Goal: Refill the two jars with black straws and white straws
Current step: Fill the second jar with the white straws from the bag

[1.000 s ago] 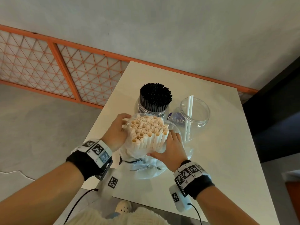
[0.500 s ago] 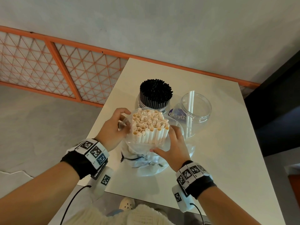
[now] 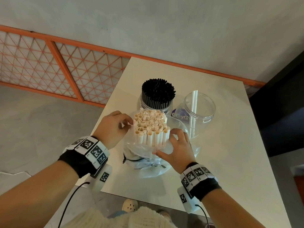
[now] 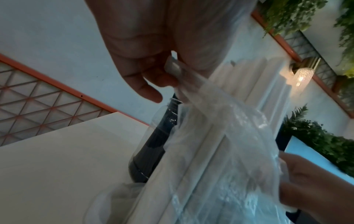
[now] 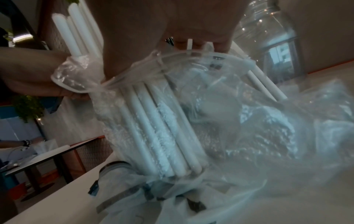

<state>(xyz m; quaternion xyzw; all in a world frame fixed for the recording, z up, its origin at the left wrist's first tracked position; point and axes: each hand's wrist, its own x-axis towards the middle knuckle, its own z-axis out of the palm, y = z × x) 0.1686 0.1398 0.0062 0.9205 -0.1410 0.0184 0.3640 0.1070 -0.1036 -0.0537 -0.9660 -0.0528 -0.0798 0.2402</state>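
Observation:
A bundle of white straws [image 3: 150, 129] stands upright in a clear plastic bag [image 3: 144, 151] near the table's front. The straws' tops stick out above the bag. My left hand [image 3: 127, 125] pinches the bag's edge [image 4: 173, 68] on the left. My right hand [image 3: 166, 142] holds the bag's rim [image 5: 191, 53] on the right, thumb below and fingers curled above. Behind stand a jar packed with black straws [image 3: 157, 94] and a clear jar [image 3: 199, 109] holding two white straws. In the right wrist view the white straws [image 5: 153, 128] show through the bag.
More crumpled clear plastic with a black zip strip [image 3: 130, 160] lies under the bag on the white table [image 3: 222, 153]. The table's front edge is close to my body. An orange lattice rail [image 3: 65, 71] runs behind at left. Another table [image 5: 47, 154] stands far off.
The bag has slid lower down the bundle, so more of the white straws stands bare. My left hand now pinches the bag's edge, and my right hand sits lower on the rim.

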